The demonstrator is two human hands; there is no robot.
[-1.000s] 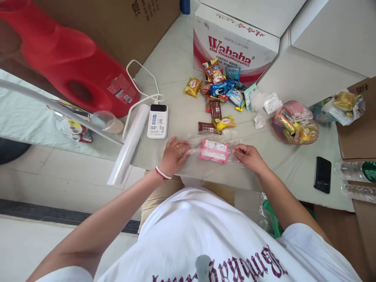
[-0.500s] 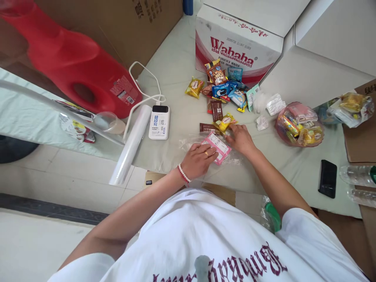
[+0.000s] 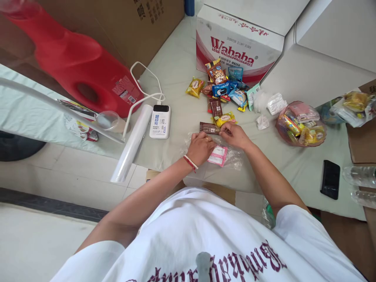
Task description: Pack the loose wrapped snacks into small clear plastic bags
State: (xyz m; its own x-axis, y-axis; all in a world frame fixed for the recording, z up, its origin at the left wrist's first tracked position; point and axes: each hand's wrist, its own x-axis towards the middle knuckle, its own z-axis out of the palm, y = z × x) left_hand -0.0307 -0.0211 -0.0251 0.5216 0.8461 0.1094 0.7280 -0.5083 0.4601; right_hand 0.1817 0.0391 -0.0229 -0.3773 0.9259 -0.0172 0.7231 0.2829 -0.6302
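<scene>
My right hand [image 3: 235, 135] has its thumb and fingers closed at the right end of a brown-wrapped snack bar [image 3: 209, 128], which lies on the cloth. Just above those fingers rests a yellow snack packet [image 3: 225, 118]. A second brown bar [image 3: 216, 107] lies behind it. My left hand [image 3: 201, 149], with bent fingers, presses on a clear plastic bag [image 3: 233, 158] just below the bar; its fingertips are partly hidden. Inside or under that bag shows a pink-and-white packet [image 3: 217, 156], partly covered by my left hand.
A pile of snack packets [image 3: 221, 89] sits against the Wahaha box [image 3: 237, 49]. On the right are a bowl of snacks [image 3: 280, 131] and a phone [image 3: 330, 179]. Left stand a power bank [image 3: 160, 123] with cable, a plastic roll [image 3: 131, 147] and a red jug [image 3: 88, 74].
My right hand has moved left from the yellow packet to the brown bar's end. The yellow packet sits slightly farther back. My left hand has slid up, uncovering more of the pink packet.
</scene>
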